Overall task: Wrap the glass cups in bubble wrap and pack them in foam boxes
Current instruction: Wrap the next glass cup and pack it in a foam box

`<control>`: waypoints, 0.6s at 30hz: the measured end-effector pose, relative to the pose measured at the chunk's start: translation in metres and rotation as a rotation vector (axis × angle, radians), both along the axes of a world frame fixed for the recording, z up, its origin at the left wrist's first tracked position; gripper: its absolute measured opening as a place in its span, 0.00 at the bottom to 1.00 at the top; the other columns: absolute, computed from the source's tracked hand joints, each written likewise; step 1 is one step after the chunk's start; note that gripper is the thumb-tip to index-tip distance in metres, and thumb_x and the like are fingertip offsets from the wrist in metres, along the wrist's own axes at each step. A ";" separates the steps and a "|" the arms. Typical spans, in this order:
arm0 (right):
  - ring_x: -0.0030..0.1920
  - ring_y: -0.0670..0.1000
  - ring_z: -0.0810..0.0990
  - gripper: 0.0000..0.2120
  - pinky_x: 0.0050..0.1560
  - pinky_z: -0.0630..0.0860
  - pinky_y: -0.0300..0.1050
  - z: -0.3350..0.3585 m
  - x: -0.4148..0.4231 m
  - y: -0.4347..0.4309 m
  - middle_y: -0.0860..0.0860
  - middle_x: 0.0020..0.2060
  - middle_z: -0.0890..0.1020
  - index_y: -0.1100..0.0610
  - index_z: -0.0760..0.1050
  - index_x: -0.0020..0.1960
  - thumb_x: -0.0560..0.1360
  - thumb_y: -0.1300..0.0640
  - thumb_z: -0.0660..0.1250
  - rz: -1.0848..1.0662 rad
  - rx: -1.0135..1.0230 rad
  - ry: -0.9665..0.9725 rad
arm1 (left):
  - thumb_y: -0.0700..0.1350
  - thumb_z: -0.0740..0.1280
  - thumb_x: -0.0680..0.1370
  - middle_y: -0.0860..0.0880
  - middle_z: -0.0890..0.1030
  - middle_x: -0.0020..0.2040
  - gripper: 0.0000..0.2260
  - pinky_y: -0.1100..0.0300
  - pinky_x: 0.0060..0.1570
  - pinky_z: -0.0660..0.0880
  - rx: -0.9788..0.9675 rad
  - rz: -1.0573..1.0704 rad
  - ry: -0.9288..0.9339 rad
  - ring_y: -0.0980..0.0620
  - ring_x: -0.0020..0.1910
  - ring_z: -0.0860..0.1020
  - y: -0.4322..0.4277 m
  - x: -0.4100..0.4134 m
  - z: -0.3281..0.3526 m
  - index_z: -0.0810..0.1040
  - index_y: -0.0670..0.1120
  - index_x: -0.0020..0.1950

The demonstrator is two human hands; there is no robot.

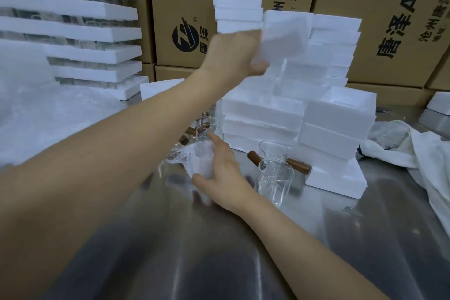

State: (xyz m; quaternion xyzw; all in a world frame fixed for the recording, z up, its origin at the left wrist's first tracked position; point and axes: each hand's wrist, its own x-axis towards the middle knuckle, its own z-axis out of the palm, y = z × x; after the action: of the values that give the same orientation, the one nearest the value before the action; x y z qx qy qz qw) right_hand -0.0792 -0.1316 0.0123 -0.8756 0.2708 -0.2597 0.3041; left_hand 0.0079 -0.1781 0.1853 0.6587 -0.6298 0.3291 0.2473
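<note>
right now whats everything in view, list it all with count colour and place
foam boxes: many, count unclear, white, stacked at table centre and right
foam tray stack: several layers, white, with glassware between, far left
bubble-wrapped cup: one, clear wrap, table centre, under the right hand
bare glass cups: two clear near the stack, with brown wooden handles; more behind the wrapped one, count unclear
bubble wrap pile: clear, left
cardboard cartons: several, brown, black print, along the back
cloth: one, white, right edge
table: one, shiny metal
left hand: raised, gripping a foam box
right hand: on the wrapped cup
</note>
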 end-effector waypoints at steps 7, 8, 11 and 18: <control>0.67 0.53 0.68 0.34 0.65 0.68 0.47 0.000 0.001 -0.005 0.52 0.66 0.67 0.55 0.59 0.71 0.70 0.58 0.71 -0.047 0.091 -0.131 | 0.51 0.68 0.76 0.61 0.76 0.38 0.18 0.71 0.32 0.69 -0.738 -0.446 0.763 0.64 0.34 0.76 0.099 0.033 -0.055 0.74 0.40 0.59; 0.64 0.51 0.69 0.32 0.61 0.69 0.43 0.000 0.002 -0.006 0.51 0.64 0.68 0.54 0.62 0.69 0.69 0.58 0.72 -0.076 0.083 -0.147 | 0.52 0.67 0.75 0.60 0.76 0.37 0.19 0.70 0.32 0.69 -0.761 -0.422 0.797 0.63 0.33 0.75 0.110 0.040 -0.069 0.74 0.40 0.59; 0.58 0.45 0.68 0.31 0.54 0.66 0.37 0.000 0.001 -0.005 0.47 0.61 0.68 0.51 0.63 0.67 0.67 0.56 0.73 -0.126 0.057 -0.197 | 0.55 0.65 0.73 0.60 0.78 0.35 0.24 0.69 0.33 0.70 -0.811 -0.357 0.929 0.63 0.33 0.76 0.137 0.062 -0.111 0.73 0.38 0.61; 0.61 0.43 0.66 0.42 0.54 0.66 0.35 0.019 -0.004 0.003 0.44 0.65 0.65 0.45 0.57 0.73 0.66 0.48 0.74 -0.283 0.007 -0.425 | 0.58 0.64 0.76 0.61 0.81 0.42 0.25 0.60 0.41 0.75 -0.783 -0.262 1.407 0.64 0.40 0.81 0.158 0.086 -0.136 0.61 0.50 0.68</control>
State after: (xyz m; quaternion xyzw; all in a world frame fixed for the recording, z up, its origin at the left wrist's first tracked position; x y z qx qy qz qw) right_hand -0.0827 -0.1282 0.0316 -0.7536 0.3216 -0.4770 0.3179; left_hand 0.0939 -0.0199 0.0492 0.4979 -0.2382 0.0029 0.8339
